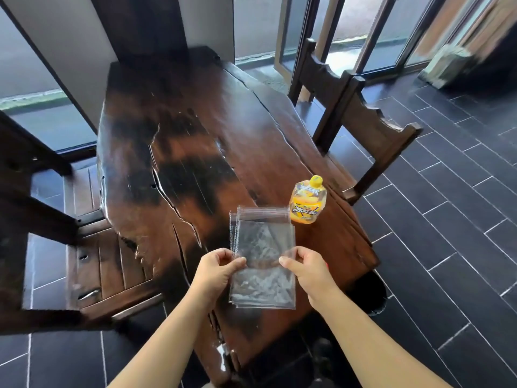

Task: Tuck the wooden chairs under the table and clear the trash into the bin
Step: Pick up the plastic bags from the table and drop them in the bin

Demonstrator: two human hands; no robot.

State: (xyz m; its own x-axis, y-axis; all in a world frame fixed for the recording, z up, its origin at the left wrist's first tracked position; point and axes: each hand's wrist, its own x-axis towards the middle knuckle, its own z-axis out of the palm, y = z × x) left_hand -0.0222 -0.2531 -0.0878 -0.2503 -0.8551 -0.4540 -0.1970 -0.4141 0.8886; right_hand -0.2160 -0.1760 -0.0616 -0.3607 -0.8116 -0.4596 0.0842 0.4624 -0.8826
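A stack of clear plastic bags point(263, 247) is held above the near end of the dark wooden table point(179, 130). My left hand point(216, 271) pinches its left edge and my right hand point(306, 268) pinches its right edge. A yellow drink pouch point(307, 201) with a yellow cap stands upright on the table just beyond the bags, to the right. One wooden chair point(363, 127) stands at the table's right side, its seat partly under the top. Another wooden chair point(92, 264) stands at the left, pulled out, its slatted seat exposed.
Dark tiled floor point(447, 219) spreads to the right and in front. Glass doors point(363, 32) and windows line the far wall behind the table. A stone-like block point(447, 65) sits at the far right. No bin shows in the view.
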